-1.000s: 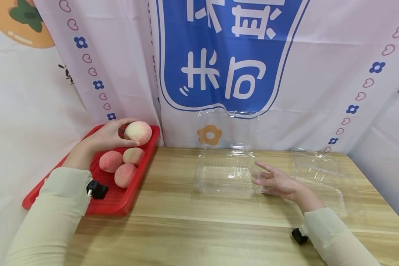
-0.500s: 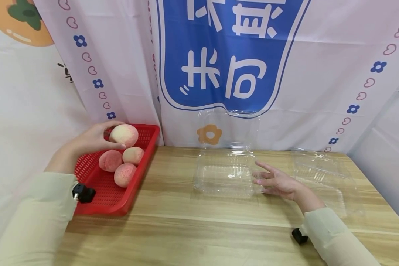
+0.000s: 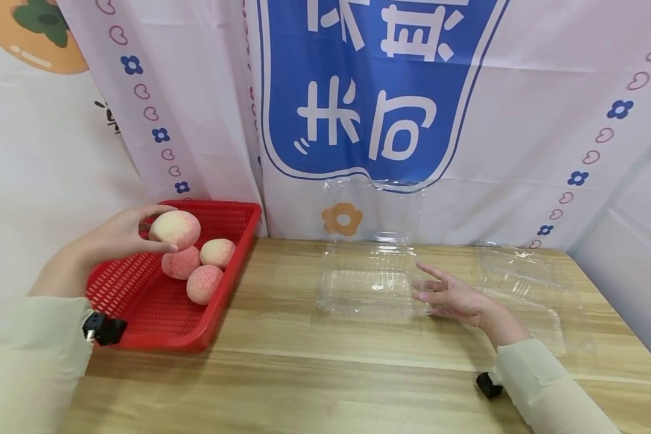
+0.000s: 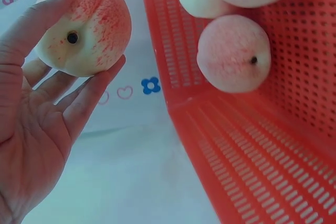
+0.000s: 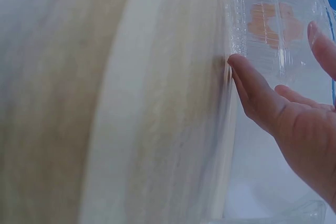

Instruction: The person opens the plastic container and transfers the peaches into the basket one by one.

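A pale yellow and pink peach [image 3: 175, 229] is in my left hand [image 3: 116, 236], thumb on one side and fingers on the other, raised over the left part of the red plastic basket [image 3: 157, 325]. Seen from the left wrist, the held peach [image 4: 100, 30] has a small dark hole. Three more peaches lie in the basket: a redder one [image 3: 180, 265], a pale one [image 3: 217, 253] and a pink one [image 3: 204, 286]. My right hand [image 3: 458, 299] has its fingers extended at the right side of a clear plastic clamshell box [image 3: 366, 295], whose lid stands up. Whether the fingertips touch it, I cannot tell.
A second clear clamshell box [image 3: 537, 313] stands at the right, behind my right hand. Everything rests on a wood-grain table [image 3: 304, 374]. A printed cloth [image 3: 217, 120] hangs along its back edge, with pale walls on both sides.
My left hand has carried the peach leftward and a little down, from the basket's back right to above its left part. The right hand and the boxes have stayed in place.
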### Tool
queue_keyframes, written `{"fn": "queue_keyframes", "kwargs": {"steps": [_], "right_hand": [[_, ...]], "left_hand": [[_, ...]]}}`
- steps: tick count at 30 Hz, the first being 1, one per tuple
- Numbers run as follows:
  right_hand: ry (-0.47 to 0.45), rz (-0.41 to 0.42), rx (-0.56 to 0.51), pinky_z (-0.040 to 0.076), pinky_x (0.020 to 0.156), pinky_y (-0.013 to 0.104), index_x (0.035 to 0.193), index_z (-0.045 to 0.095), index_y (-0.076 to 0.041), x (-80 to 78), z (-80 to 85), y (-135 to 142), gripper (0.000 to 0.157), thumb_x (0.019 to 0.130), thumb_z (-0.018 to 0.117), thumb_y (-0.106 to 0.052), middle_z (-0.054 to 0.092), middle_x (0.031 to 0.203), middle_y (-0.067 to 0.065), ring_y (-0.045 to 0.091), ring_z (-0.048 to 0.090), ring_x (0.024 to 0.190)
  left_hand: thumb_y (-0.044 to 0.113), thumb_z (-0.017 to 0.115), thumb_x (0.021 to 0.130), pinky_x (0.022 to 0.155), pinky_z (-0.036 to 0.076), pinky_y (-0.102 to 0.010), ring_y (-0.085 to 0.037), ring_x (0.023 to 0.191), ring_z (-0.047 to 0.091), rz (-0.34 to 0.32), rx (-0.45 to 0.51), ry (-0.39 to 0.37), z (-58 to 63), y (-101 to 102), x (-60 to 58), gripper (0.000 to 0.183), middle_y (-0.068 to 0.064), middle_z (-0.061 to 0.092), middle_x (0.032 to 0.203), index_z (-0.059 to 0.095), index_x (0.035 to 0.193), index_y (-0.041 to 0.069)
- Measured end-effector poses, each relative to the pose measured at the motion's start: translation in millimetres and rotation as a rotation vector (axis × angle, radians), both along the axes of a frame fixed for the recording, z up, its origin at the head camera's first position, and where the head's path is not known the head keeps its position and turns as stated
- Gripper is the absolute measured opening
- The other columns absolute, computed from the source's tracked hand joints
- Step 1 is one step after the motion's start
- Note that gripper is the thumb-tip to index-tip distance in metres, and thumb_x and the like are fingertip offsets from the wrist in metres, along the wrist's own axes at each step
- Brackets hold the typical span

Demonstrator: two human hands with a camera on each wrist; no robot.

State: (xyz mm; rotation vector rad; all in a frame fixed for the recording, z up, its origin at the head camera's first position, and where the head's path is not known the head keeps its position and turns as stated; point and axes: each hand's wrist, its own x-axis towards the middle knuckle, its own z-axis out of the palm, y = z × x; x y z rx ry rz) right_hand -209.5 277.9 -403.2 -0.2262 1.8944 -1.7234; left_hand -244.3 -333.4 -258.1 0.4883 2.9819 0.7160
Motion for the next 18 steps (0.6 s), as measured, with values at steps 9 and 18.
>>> {"fn": "queue_keyframes", "kwargs": {"steps": [9,18], "right_hand": [[0.002,-0.002,0.002,0.032,0.116,0.060,0.160,-0.005,-0.016,0.6,-0.6,0.5,0.091,0.098,0.061,-0.012,0.009,0.163,0.029,0.045,0.025,0.148],[-0.001,0.003,0.006,0.033,0.116,0.059,0.160,-0.005,-0.017,-0.8,-1.2,1.0,0.091,0.098,0.061,-0.012,0.009,0.163,0.028,0.045,0.024,0.148]], "left_hand": [[0.028,0.081,0.083,0.085,0.056,-0.042,-0.038,0.113,0.054,-0.002,-0.031,-0.035,-8.1,-11.9,6.9,0.077,-0.028,0.054,0.134,0.043,0.144,0.000],[0.029,0.082,0.081,0.080,0.052,-0.040,-0.036,0.109,0.053,0.004,-0.085,-0.072,-19.7,-23.6,8.2,0.078,-0.026,0.057,0.127,0.046,0.141,-0.004]]}}
